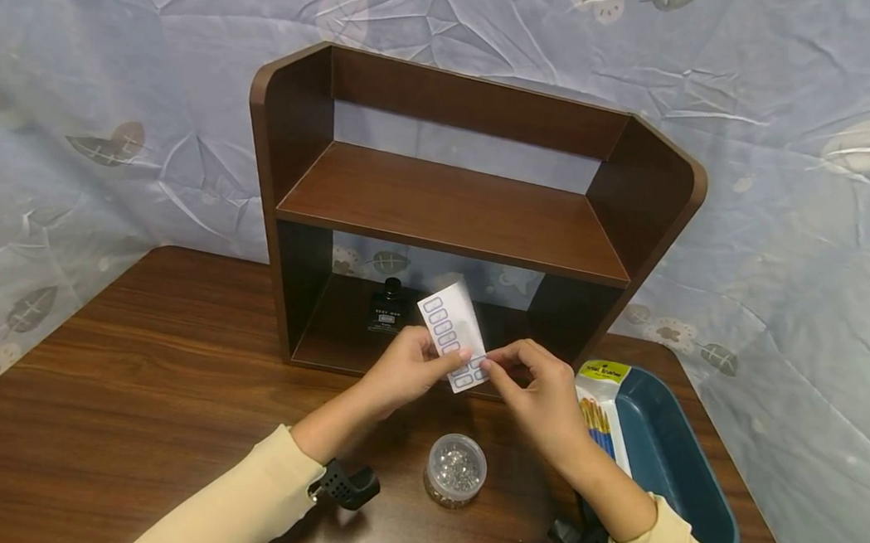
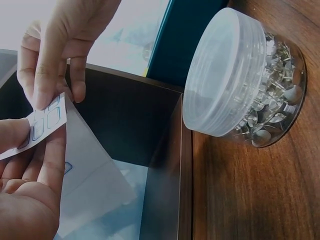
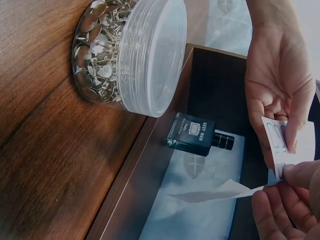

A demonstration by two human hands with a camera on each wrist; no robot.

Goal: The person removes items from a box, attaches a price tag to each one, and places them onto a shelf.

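My left hand (image 1: 408, 368) grips a white sheet of blue-bordered label stickers (image 1: 443, 315), thumb on its printed face and fingers behind. At the sheet's lower right edge, my right hand (image 1: 543, 398) pinches the sheet by a label, between thumb and forefinger. The right wrist view shows a folded white flap (image 3: 215, 192) hanging away from the printed part. Below the hands, on the table, stands a clear round jar (image 2: 225, 75) with a frosted lid, full of silvery thumbtacks (image 3: 97, 55).
A two-tier brown wooden shelf (image 1: 454, 210) stands behind the hands. On its lower level is a dark perfume bottle (image 1: 385, 308). At the right, a teal tray (image 1: 674, 452) lies beside a pack of artist brushes (image 1: 600, 414). Patterned cloth (image 1: 117, 94) hangs behind the wooden table (image 1: 120, 402).
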